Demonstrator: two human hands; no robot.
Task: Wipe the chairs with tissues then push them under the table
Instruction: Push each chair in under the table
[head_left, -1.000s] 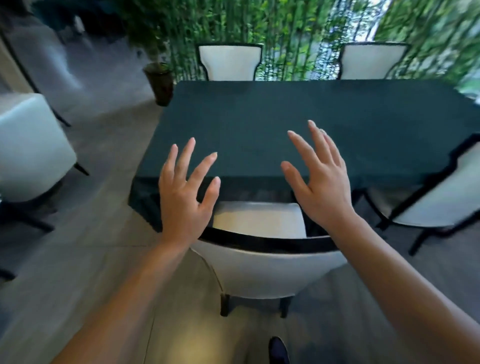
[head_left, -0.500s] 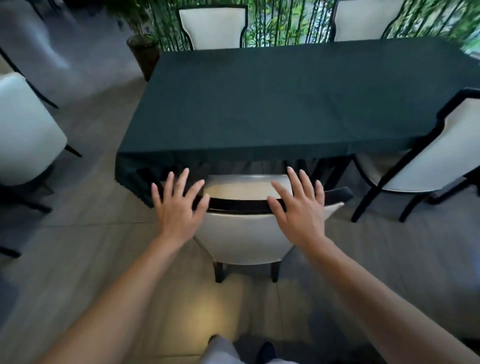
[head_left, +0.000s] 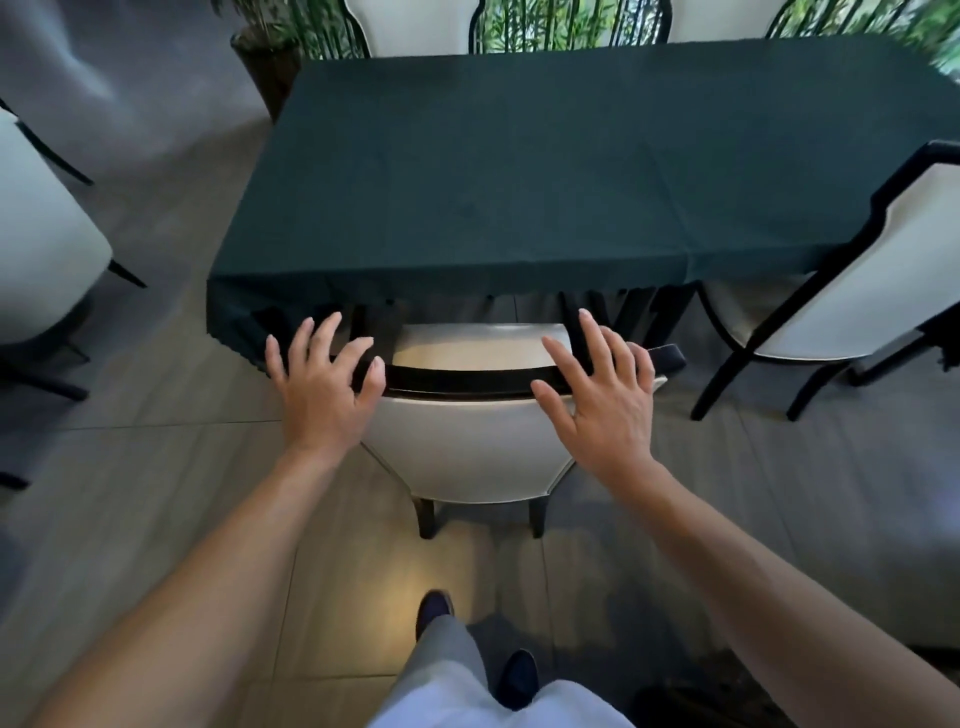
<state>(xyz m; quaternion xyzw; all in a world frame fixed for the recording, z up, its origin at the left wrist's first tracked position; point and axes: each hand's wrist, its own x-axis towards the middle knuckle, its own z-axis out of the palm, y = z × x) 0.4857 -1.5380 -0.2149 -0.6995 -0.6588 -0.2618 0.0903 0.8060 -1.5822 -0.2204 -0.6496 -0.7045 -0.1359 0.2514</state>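
Below, head view only: near chair (head_left: 470, 447), cream-upholstered with a black top rail, directly ahead and partly tucked under the table (head_left: 467, 171); seat front beneath the hanging edge of the dark green tablecloth (head_left: 234, 317), backrest and rear legs outside it. Left hand (head_left: 324, 389) at the left end of the top rail, fingers spread and lightly bent, fingertips over the rail, thumb toward the backrest; not wrapped round it. Right hand (head_left: 605, 400) at the right end of the same rail, fingers straight and fanned, lying across the rail toward the table; palm behind the backrest; firm contact hard to confirm. Chair thus between the two hands, rail spanning from one to the other. No tissue visible in either hand. Second chair (head_left: 841, 291) at right, angled, seat partly under the table corner; two more chair backs (head_left: 410, 26) along the far side. Potted plant (head_left: 270, 57) beyond the far left corner. Another cream seat (head_left: 41, 244) at far left, well apart. Dark shoes (head_left: 434, 610) and pale trousers at bottom centre on the tiled floor (head_left: 156, 493).
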